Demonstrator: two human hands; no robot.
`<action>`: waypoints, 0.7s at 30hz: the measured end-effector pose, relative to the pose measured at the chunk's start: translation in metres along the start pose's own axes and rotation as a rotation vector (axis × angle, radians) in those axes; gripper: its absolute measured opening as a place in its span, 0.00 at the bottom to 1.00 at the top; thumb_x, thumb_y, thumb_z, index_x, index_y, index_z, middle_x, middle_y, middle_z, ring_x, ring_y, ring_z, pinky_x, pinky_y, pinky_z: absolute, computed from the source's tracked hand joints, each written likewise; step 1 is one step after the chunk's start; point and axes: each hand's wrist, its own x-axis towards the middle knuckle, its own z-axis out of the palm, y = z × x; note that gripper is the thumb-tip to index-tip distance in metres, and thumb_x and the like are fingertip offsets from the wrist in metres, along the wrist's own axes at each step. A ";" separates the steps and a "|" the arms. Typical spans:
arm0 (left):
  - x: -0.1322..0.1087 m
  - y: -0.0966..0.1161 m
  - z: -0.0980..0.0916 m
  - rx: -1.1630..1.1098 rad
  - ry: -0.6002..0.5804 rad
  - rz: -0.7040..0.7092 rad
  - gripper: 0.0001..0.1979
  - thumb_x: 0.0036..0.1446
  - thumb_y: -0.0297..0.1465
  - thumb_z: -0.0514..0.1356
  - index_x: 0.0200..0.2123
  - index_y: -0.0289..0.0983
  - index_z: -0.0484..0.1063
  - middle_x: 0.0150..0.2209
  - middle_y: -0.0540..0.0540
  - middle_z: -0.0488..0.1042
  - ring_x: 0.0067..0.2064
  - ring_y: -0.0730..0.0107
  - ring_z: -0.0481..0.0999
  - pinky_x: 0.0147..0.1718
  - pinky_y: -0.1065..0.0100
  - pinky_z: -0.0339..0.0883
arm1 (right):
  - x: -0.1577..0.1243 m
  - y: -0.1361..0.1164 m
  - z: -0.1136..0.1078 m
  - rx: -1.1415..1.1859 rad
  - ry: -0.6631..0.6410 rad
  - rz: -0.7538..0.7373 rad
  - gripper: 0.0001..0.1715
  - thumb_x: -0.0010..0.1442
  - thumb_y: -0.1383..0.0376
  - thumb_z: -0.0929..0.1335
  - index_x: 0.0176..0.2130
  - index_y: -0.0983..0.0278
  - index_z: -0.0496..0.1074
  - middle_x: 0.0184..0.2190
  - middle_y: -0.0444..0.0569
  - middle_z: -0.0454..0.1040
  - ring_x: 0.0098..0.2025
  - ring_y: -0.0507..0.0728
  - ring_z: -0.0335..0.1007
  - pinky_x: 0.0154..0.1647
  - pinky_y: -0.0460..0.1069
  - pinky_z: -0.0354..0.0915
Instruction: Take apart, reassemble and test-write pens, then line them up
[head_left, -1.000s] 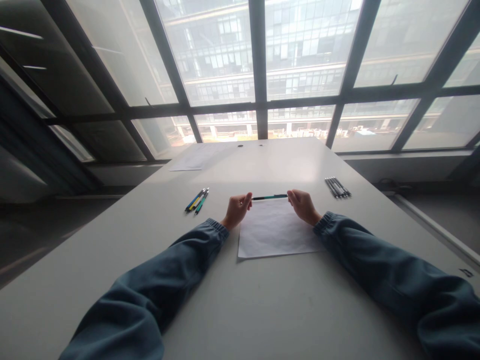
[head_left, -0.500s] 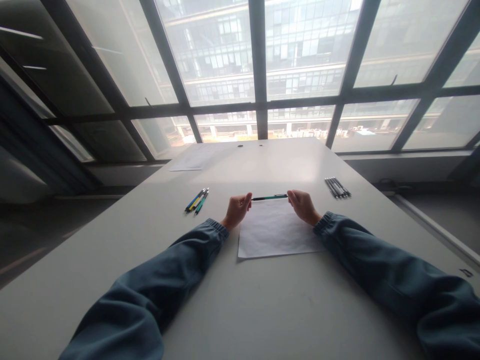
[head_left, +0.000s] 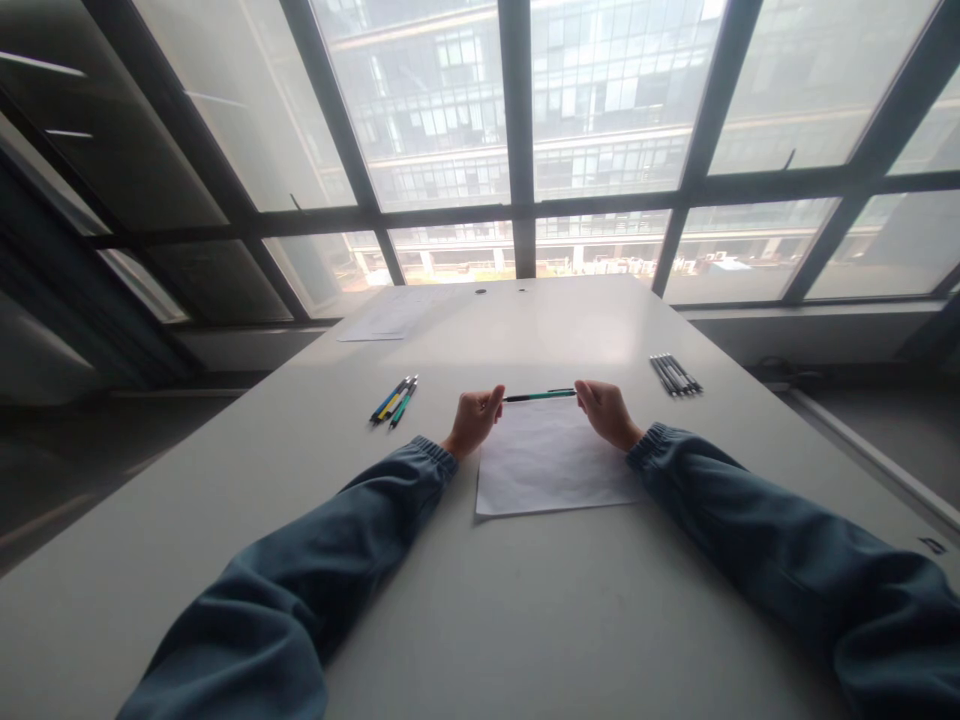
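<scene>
A green and black pen point(head_left: 540, 396) with a clip stretches level between my two hands, over the far edge of a white sheet of paper point(head_left: 555, 465). My left hand point(head_left: 477, 418) is closed on the pen's dark left end. At its other end, by the clip, my right hand point(head_left: 606, 412) pinches it between thumb and fingers. The pen's very tips are hidden in my fingers. The paper lies on the table in front of me, its right edge partly under my right forearm.
Several coloured pens point(head_left: 394, 402) lie bunched on the white table point(head_left: 300, 480) to the left. Several grey-black pens point(head_left: 676, 375) sit side by side at the right. Farther back left is another paper point(head_left: 379, 318). Large windows point(head_left: 442, 110) rise beyond the table.
The pen appears slightly turned about its length, its clip showing a little differently. My hands and everything else stay in place.
</scene>
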 end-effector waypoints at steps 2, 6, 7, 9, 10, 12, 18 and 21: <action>0.000 0.000 0.000 -0.002 0.002 0.004 0.34 0.67 0.51 0.51 0.14 0.37 0.65 0.13 0.50 0.66 0.18 0.75 0.67 0.24 0.70 0.61 | 0.000 0.001 0.000 0.002 0.002 0.002 0.36 0.67 0.41 0.58 0.19 0.61 0.61 0.15 0.42 0.59 0.20 0.51 0.56 0.25 0.49 0.54; 0.001 0.000 0.000 -0.032 0.017 0.019 0.32 0.66 0.51 0.52 0.17 0.37 0.69 0.16 0.49 0.70 0.21 0.72 0.71 0.27 0.69 0.64 | 0.000 0.001 0.001 0.027 -0.003 0.009 0.35 0.67 0.42 0.59 0.20 0.61 0.63 0.16 0.42 0.62 0.21 0.52 0.58 0.26 0.49 0.55; 0.002 0.001 0.001 -0.039 0.021 0.019 0.32 0.66 0.51 0.52 0.17 0.37 0.70 0.17 0.49 0.71 0.21 0.72 0.72 0.28 0.69 0.65 | 0.000 0.002 0.001 0.034 -0.007 0.010 0.34 0.67 0.42 0.59 0.20 0.61 0.63 0.16 0.42 0.62 0.21 0.52 0.58 0.26 0.49 0.56; 0.002 0.001 0.001 -0.047 0.026 0.018 0.31 0.66 0.52 0.52 0.18 0.37 0.71 0.18 0.48 0.73 0.22 0.71 0.73 0.28 0.69 0.66 | 0.000 0.003 0.001 0.045 -0.014 0.014 0.34 0.68 0.43 0.59 0.21 0.61 0.64 0.16 0.43 0.63 0.21 0.52 0.59 0.27 0.49 0.56; 0.002 0.001 0.001 -0.050 0.027 0.017 0.31 0.66 0.52 0.52 0.19 0.37 0.72 0.19 0.48 0.73 0.23 0.71 0.73 0.29 0.69 0.66 | 0.000 0.003 0.002 0.048 -0.014 0.016 0.34 0.68 0.43 0.59 0.21 0.61 0.64 0.16 0.43 0.64 0.21 0.52 0.59 0.27 0.49 0.56; 0.002 0.001 0.001 -0.057 0.031 0.019 0.30 0.66 0.51 0.53 0.20 0.36 0.73 0.20 0.47 0.75 0.24 0.70 0.74 0.29 0.69 0.67 | 0.000 0.005 0.002 0.057 -0.009 0.023 0.33 0.68 0.44 0.60 0.21 0.62 0.65 0.17 0.43 0.64 0.21 0.52 0.60 0.27 0.48 0.57; 0.004 0.000 0.001 -0.034 0.033 0.053 0.25 0.66 0.48 0.55 0.26 0.35 0.76 0.26 0.46 0.78 0.29 0.70 0.75 0.32 0.69 0.67 | 0.003 0.007 0.004 0.160 0.000 0.059 0.29 0.67 0.48 0.63 0.22 0.62 0.65 0.16 0.42 0.64 0.20 0.50 0.59 0.24 0.47 0.56; 0.004 0.000 0.001 -0.014 0.041 0.070 0.23 0.65 0.46 0.57 0.28 0.35 0.78 0.28 0.46 0.79 0.30 0.69 0.76 0.32 0.69 0.68 | 0.003 0.007 0.004 0.226 -0.008 0.089 0.28 0.66 0.49 0.64 0.22 0.63 0.65 0.16 0.42 0.65 0.20 0.49 0.59 0.22 0.46 0.56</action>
